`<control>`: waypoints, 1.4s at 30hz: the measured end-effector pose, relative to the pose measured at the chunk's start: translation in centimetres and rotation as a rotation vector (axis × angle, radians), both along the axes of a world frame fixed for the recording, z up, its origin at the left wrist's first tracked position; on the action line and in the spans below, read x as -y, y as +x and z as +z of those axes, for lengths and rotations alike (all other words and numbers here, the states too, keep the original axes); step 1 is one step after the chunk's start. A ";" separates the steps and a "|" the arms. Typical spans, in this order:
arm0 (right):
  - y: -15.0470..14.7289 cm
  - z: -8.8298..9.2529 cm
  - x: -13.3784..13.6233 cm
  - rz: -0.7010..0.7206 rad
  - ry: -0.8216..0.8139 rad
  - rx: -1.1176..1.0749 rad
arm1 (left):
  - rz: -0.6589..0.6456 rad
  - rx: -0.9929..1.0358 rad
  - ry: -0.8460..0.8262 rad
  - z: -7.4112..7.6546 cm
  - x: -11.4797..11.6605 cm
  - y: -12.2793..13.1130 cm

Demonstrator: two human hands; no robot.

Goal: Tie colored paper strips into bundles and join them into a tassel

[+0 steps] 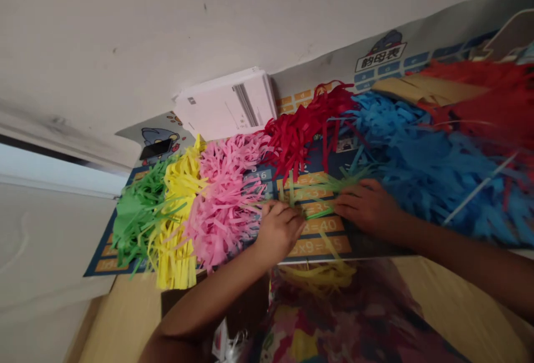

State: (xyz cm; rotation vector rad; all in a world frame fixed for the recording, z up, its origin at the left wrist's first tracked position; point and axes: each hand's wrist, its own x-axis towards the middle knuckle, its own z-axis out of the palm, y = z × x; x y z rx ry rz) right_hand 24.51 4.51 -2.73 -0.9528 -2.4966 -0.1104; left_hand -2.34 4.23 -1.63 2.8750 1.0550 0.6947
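**Near the middle of the printed learning mat [311, 246]: two hands on one green strip [320, 214]**

Strip spans the gap between the hands, over the sums, close to the mat's near edge. Left hand [280, 229]: grip closed, fingers curled about the strip's left end. Right hand [369, 207]: grip closed at the other end, fingertips inward, thumb hidden. Nearly straight between them; likely held at both ends so it cannot curl or twist. Pale green fringe [354, 177] lies just beyond the right fingers; blur hides whether it joins the strip.

Left side, outermost inward: green fringe [137, 213], yellow fringe [179, 229], pink fringe [217, 224]. Dark red fringe [300, 129] far centre; blue fringe [438, 157] right; bright red fringe [500, 96] far right. Mostly banked by colour, presumably to prevent tangling, though red and blue meet at the right.

White carton [225, 107] stands at the far side by the wall [250, 18], probably put there out of elbow reach. Yellow strips [321, 277] hang at the near edge, above patterned clothing [317, 324]; what supports them, I cannot tell.
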 end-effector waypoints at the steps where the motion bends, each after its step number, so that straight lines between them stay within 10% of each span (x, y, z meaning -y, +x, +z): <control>1: 0.2 -0.2 -0.1 -0.024 -0.062 -0.035 | 0.018 0.036 -0.043 0.0 0.0 -0.1; 14: -0.9 0.3 -1.4 -0.256 -0.540 -0.068 | 0.184 0.064 -0.303 0.0 -0.5 0.5; 25: -2.6 1.4 -0.3 0.112 -0.010 0.193 | -0.029 -0.150 0.005 0.1 0.2 2.0; 32: -3.5 3.9 1.0 -0.022 0.055 0.037 | -0.012 -0.070 0.186 2.2 -0.1 2.5; 37: -2.8 9.2 3.0 -0.048 -0.397 -0.308 | -0.103 0.134 0.359 8.3 2.6 0.9; 42: -2.5 9.6 2.8 0.030 -1.215 -0.650 | -0.132 0.154 0.380 9.6 4.1 0.8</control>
